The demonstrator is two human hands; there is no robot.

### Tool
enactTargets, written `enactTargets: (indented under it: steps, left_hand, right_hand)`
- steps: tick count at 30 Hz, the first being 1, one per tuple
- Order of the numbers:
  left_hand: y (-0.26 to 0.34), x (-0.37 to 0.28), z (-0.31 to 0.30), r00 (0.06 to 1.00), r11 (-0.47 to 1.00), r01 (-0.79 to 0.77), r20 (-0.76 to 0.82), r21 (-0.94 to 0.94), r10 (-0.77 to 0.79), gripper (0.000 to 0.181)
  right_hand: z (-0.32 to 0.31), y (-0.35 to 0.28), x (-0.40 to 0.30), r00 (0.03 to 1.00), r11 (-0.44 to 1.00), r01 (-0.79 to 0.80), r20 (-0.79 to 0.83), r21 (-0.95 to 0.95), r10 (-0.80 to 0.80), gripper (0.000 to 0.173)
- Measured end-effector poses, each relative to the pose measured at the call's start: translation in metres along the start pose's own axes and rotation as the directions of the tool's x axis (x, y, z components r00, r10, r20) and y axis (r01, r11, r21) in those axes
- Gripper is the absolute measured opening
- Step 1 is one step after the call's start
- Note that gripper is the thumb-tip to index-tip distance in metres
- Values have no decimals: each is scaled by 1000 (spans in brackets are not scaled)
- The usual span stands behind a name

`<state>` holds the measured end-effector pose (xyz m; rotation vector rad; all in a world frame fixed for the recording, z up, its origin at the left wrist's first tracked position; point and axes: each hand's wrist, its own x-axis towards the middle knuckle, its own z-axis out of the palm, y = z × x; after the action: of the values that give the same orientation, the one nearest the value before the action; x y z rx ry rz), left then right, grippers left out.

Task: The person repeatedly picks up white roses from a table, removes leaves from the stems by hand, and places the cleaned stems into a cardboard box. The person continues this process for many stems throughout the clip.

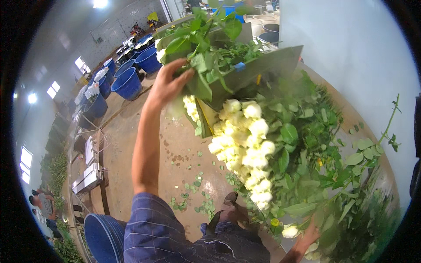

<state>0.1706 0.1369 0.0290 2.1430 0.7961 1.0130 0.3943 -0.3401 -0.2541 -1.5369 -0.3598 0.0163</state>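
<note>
My left hand [169, 83] reaches over a rack of upright grey-green divider panels [250, 72]. Its thumb and fingers are around a leafy rose stem [205, 33], which slants up and away; the exact grip is partly hidden by leaves. White rose heads [161, 55] show just beyond that hand. At the lower right, my right hand [309, 234] is closed about a stem below a white rose [290, 231], partly covered by blurred leaves. Between the hands lies a large heap of white roses [253, 144], heads towards me and leafy stems [306, 131] pointing right.
Fallen leaves [205, 203] litter the brown floor [177, 148]. A blue bucket [103, 236] stands by my left side, with several more blue tubs [126, 83] farther off. A pale wall [332, 29] bounds the right. People [44, 205] are at far left; another person [194, 3] is at the back.
</note>
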Motion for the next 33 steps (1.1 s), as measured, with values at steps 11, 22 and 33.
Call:
enactTargets:
  steps: [11,22,33]
  left_hand:
    - [-103,84,-32,945,961,-242,-194,131,264,25]
    - [-110,-117,12,987,925,44,-127,-378,-99,46]
    - [-229,205,-171,882,927,-142,-382,346,278,37]
  right_hand:
    - [201,-98,-7,906,960,244,385,-134,-177,30]
    - [395,-134,-39,495,862,-430,868,269,-24,43]
    - [358,-86,-62,557,993,30,827,-116,80,22]
